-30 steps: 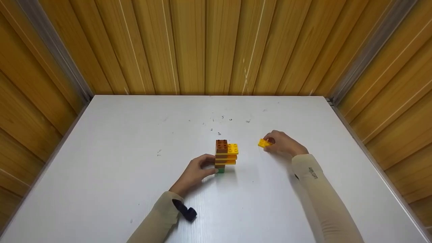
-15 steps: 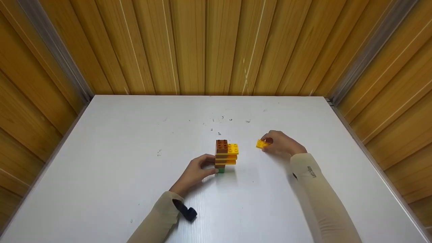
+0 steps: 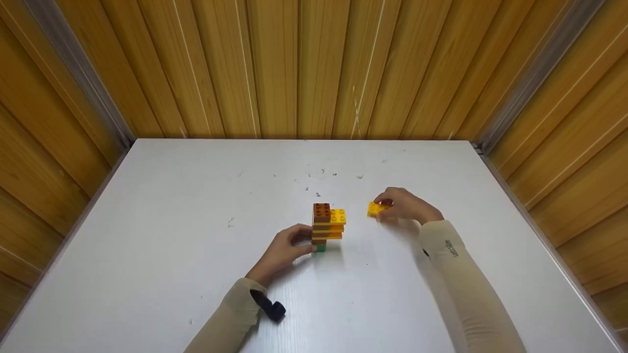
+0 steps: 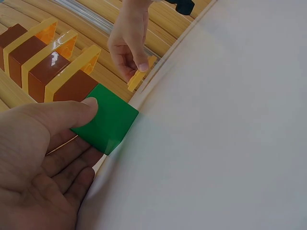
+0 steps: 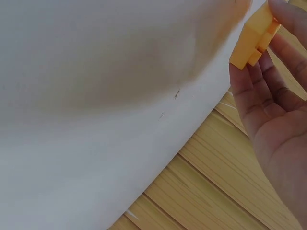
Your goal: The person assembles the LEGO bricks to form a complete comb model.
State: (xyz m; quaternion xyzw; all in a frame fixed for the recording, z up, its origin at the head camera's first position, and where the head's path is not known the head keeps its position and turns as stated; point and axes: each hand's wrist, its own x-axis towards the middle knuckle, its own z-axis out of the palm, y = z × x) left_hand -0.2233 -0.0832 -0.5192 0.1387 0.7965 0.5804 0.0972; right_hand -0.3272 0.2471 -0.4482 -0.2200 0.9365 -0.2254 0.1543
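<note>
A tower of toy building bricks stands upright on the white table, with a brown brick (image 3: pixel 322 212) on top. Yellow flat bricks (image 3: pixel 338 216) alternate with the brown ones and jut out to the right. At its base is a green brick (image 4: pixel 108 120); my left hand (image 3: pixel 281 251) grips it, thumb across the green face in the left wrist view. To the right of the tower, my right hand (image 3: pixel 408 205) pinches a separate yellow flat brick (image 5: pixel 254 37) between thumb and fingers, studs showing. This brick is apart from the tower.
The white table (image 3: pixel 196 196) has small dark scuff marks behind the tower. Wood-patterned panels (image 3: pixel 274 68) rise behind it and on both sides. A black strap (image 3: pixel 268 306) with a small device sits on the left sleeve.
My right hand has shifted slightly left with the yellow flat brick, closer to the tower. The left hand and tower stay in place.
</note>
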